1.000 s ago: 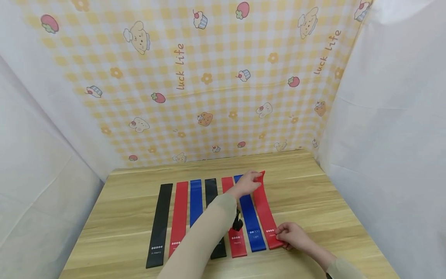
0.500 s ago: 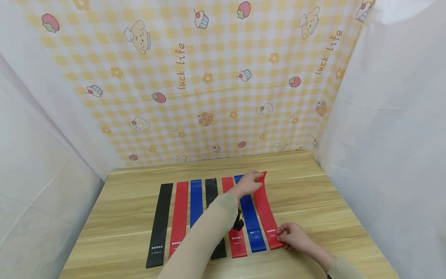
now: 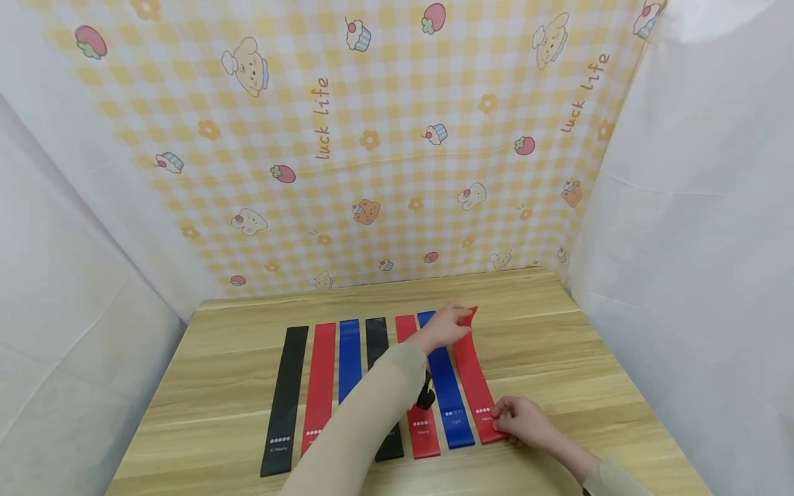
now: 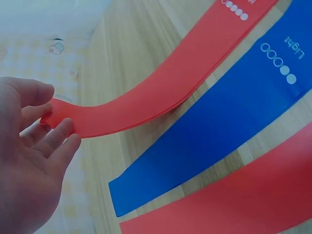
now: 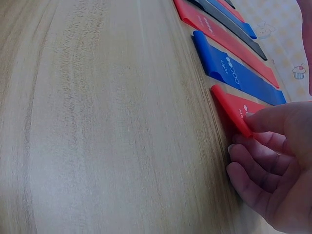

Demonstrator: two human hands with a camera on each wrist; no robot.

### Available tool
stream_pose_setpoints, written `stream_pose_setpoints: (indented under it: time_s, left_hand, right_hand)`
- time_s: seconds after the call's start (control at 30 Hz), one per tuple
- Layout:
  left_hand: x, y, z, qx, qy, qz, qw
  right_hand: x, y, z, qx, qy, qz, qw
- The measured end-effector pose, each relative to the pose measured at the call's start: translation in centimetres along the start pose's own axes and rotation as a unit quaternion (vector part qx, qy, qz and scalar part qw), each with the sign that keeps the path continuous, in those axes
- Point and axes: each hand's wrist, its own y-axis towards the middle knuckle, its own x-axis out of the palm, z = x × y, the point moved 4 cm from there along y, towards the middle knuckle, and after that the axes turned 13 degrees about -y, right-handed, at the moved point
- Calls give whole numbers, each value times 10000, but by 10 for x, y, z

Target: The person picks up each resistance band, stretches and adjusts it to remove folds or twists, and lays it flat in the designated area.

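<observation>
A red resistance band [image 3: 473, 372] marked Heavy lies at the right end of a row of bands. Its far end is lifted off the table, pinched by my left hand [image 3: 442, 326] between thumb and fingers; the left wrist view shows the red band [image 4: 131, 107] curving up to that hand [image 4: 34, 151]. At the near end my right hand [image 3: 522, 420] pinches the corner, thumb on top, as the right wrist view shows on the red band [image 5: 233, 107]. Beside it lies a blue band [image 3: 451, 399] marked Light, flat on the table.
Further left on the wooden table [image 3: 558, 358] lie another red band [image 3: 424, 434], a black band [image 3: 389, 444], a blue band [image 3: 350, 358], a red band [image 3: 320, 379] and a black band [image 3: 285, 399]. My left forearm covers parts of several. A checked cloth [image 3: 397, 172] hangs behind.
The far end of the red band has shifted slightly to the right with my left hand. My right hand stays at the near corner, almost unmoved.
</observation>
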Motion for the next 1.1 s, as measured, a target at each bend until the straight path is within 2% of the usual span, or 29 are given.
stream_pose_setpoints:
  time_s: [0.3,0.57,0.83,1.1]
  left_hand:
    - [3,-1,-6,-133,338,-151,9992]
    - [7,-3,-16,-172,1059,-188,9940]
    - [8,-3,-26,-419,1085,-113,9931]
    - [7,2,-30,-344,1068,-180,9935]
  right_hand:
    - [0,4,0,-331,-309,-7,9990]
    - [3,2,-4,-361,-830,-126,9958]
    - [2,0,-3,-232,-942,-237,9950]
    - [1,0,-2,-227,-866,-294,9955]
